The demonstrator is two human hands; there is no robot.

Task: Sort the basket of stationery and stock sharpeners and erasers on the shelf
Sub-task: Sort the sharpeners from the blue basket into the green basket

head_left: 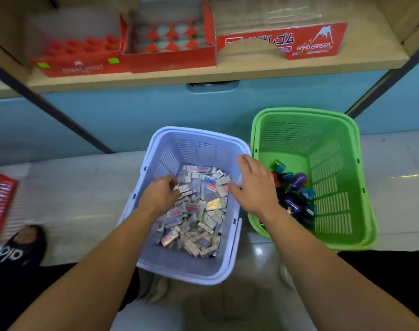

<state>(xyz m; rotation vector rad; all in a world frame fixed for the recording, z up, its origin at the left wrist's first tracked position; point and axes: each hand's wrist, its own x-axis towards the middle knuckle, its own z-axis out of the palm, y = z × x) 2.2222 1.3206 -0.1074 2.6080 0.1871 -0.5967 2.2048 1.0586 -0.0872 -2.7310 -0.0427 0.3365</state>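
– Erasers (199, 211) lie loose in the lavender basket (187, 268), on the floor in front of us. Our left hand (159, 195) is down inside it, fingers curled onto the pile.
– Holding one?
– We can't tell; the fingertips blur into the packs. Right hand (253, 187) is flat, fingers straight, nothing in it, over the lavender basket's right rim next to the green basket (334, 235).
– Sharpeners?
– Sharpeners (296, 189) are heaped in the green basket, just beside the lavender one.
– Shelf?
– Shelf (227, 70) above us carries three red cartons: hard eraser box (318, 41) right, carton of round items (170, 44) middle, third carton (79, 60) left.
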